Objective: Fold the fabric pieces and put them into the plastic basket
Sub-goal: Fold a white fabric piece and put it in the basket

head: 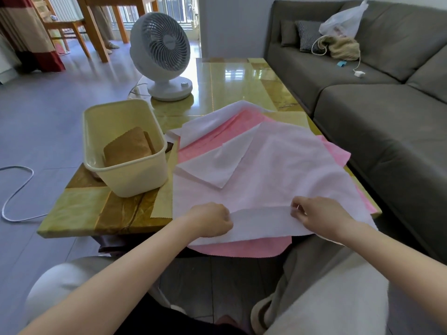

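- Slippage is looming as the main risk: the pale pink fabric (pixel 278 170) is lying on top of a loose stack, with a deeper pink piece (pixel 212 143) and a white piece (pixel 210 122) spreading beneath it. Carrying its near edge forward is likely going to drag or rumple those lower sheets.
- Overhang is adding to this: the near edges of the stack are hanging off the front of the table (pixel 77 209) toward the person's lap, so a careless tug is risking pulling the lot down.
- Unevenness is also threatening the fold: what seems to be the far-left corner of the pale sheet is lying turned over on itself, and folding without flattening it is going to trap a lump inside.
- The plastic basket (pixel 87 131) is standing on the table just left of the stack, with a folded brown piece (pixel 128 147) leaning inside it. It is sitting close to the table's left edge, so a sweeping forearm is risking knocking it.
- The left hand (pixel 212 220) is gripping the near edge of the pale sheet, fingers curling under and knuckles facing up, the forearm reaching in from the lower left.
- The right hand (pixel 314 216) is pinching the same edge further right, thumb and fingertips closing on the turned-up strip.
- Both hands are working apart, a band of turned-over fabric stretching between them, wrists hovering low over the table's front edge.
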`<control>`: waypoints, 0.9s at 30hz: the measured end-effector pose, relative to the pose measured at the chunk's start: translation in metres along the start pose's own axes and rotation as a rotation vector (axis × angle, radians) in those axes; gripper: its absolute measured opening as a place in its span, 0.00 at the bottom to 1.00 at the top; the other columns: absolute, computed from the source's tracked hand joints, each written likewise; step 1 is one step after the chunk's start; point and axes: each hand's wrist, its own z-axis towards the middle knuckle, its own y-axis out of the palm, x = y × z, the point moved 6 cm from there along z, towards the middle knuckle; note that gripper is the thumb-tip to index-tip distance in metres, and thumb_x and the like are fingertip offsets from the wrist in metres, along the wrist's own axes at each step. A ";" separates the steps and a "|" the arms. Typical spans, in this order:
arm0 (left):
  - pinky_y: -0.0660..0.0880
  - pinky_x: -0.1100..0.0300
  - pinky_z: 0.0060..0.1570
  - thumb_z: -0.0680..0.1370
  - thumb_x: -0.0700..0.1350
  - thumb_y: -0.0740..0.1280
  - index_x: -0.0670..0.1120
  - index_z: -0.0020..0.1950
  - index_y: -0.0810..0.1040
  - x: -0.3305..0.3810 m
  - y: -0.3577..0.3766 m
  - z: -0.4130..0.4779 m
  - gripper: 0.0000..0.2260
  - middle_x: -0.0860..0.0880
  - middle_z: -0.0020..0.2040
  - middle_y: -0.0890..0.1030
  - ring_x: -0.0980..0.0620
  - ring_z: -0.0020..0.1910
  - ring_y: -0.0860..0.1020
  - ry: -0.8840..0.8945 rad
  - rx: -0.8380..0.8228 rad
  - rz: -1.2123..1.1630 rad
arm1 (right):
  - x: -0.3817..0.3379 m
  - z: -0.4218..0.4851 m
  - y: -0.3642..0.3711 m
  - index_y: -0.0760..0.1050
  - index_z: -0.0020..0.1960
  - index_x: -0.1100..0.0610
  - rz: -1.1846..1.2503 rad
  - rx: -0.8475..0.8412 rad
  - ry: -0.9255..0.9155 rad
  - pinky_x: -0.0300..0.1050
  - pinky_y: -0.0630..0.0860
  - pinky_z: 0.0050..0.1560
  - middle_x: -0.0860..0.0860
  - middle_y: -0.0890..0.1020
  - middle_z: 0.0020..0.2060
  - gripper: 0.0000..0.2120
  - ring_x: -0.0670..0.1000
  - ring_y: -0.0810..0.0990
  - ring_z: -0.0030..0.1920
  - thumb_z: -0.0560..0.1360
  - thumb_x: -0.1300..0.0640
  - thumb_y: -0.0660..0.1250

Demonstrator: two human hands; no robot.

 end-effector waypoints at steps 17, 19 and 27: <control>0.73 0.53 0.50 0.78 0.44 0.61 0.40 0.58 0.73 -0.028 -0.049 0.075 0.12 0.41 0.56 0.77 0.41 0.54 0.76 -0.148 0.398 -0.234 | -0.005 0.050 -0.003 0.75 0.55 0.53 -0.082 -0.029 0.085 0.43 0.66 0.42 0.52 0.80 0.53 0.10 0.57 0.78 0.52 0.78 0.56 0.56; 0.73 0.55 0.48 0.78 0.43 0.61 0.40 0.52 0.75 -0.031 -0.053 0.077 0.08 0.41 0.49 0.79 0.41 0.51 0.78 -0.133 0.417 -0.273 | -0.007 0.056 -0.003 0.74 0.55 0.54 -0.116 -0.029 0.077 0.43 0.65 0.42 0.53 0.80 0.52 0.10 0.57 0.77 0.50 0.78 0.58 0.56; 0.63 0.53 0.68 0.78 0.39 0.60 0.42 0.75 0.56 -0.038 -0.123 0.062 0.26 0.42 0.72 0.65 0.44 0.70 0.65 -0.068 0.774 -0.535 | -0.015 0.079 -0.019 0.73 0.54 0.56 -0.196 0.081 0.057 0.43 0.64 0.37 0.53 0.81 0.47 0.08 0.57 0.79 0.45 0.78 0.61 0.57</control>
